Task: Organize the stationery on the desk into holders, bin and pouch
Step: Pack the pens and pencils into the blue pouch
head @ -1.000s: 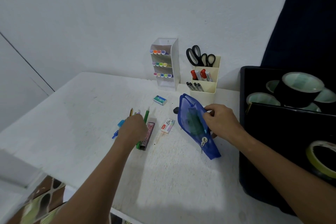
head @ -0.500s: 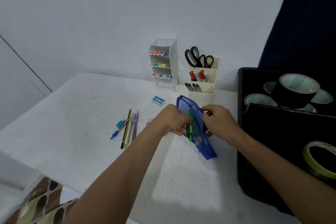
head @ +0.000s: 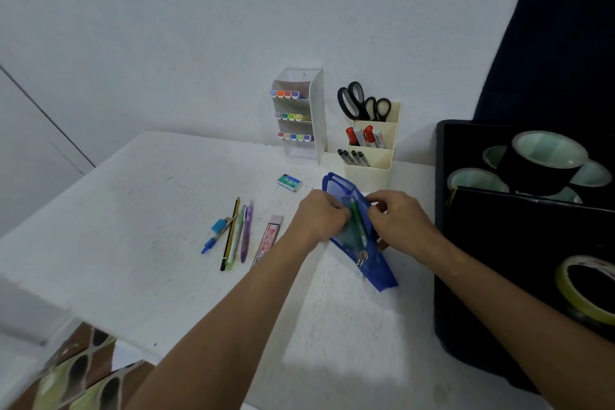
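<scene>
A blue mesh pouch [head: 377,268] lies on the white desk [head: 149,210] with its mouth held apart. My left hand [head: 319,215] grips the pouch's left edge and a green pen [head: 360,226] that sits partly inside. My right hand [head: 397,216] pinches the pouch's right edge. Left of the pouch lie a black-and-yellow pencil [head: 230,235], a pale green pen [head: 237,238], a purple pen [head: 247,231], a blue compass [head: 218,233] and a pink lead case [head: 268,240]. A small green eraser box [head: 290,182] lies nearer the wall.
A white tiered holder [head: 307,120] with several highlighters and a cream holder [head: 371,153] with scissors and markers stand at the wall. A black bin [head: 466,276] on the right holds several tape rolls. The desk's front edge runs low on the left.
My left hand picked the green pen from the group on the left and carried it right into the pouch. The right hand stayed on the pouch's edge.
</scene>
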`<act>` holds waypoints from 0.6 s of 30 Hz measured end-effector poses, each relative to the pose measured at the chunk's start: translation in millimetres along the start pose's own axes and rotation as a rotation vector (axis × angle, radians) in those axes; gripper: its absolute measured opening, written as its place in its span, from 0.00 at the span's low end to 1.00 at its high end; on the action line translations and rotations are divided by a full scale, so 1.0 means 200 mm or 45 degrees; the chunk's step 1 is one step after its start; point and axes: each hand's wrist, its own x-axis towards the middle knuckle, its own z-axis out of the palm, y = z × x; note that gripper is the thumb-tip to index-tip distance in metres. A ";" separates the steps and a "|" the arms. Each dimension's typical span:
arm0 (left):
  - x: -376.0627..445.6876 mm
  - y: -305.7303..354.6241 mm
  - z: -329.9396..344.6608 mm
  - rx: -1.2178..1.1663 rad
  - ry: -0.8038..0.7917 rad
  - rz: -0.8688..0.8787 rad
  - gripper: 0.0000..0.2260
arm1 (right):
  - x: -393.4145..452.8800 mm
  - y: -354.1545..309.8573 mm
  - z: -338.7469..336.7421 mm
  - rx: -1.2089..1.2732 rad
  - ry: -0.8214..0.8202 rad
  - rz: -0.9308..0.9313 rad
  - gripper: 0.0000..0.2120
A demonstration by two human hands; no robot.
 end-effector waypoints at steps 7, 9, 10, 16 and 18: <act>0.00 -0.18 -0.20 0.173 0.221 -0.046 0.09 | -0.01 -0.01 -0.01 0.019 -0.008 0.005 0.12; 0.01 -0.26 -0.27 0.209 0.271 -0.141 0.10 | -0.01 -0.01 -0.01 0.008 -0.001 0.006 0.13; 0.02 -0.31 -0.30 0.213 0.295 -0.176 0.09 | -0.01 -0.01 0.00 0.010 -0.003 0.009 0.13; 0.05 -0.54 -0.40 0.368 0.394 -0.310 0.05 | 0.00 -0.01 0.00 0.012 -0.011 0.028 0.13; 0.05 -0.58 -0.40 0.363 0.377 -0.351 0.07 | -0.01 -0.01 0.00 0.016 -0.023 0.036 0.13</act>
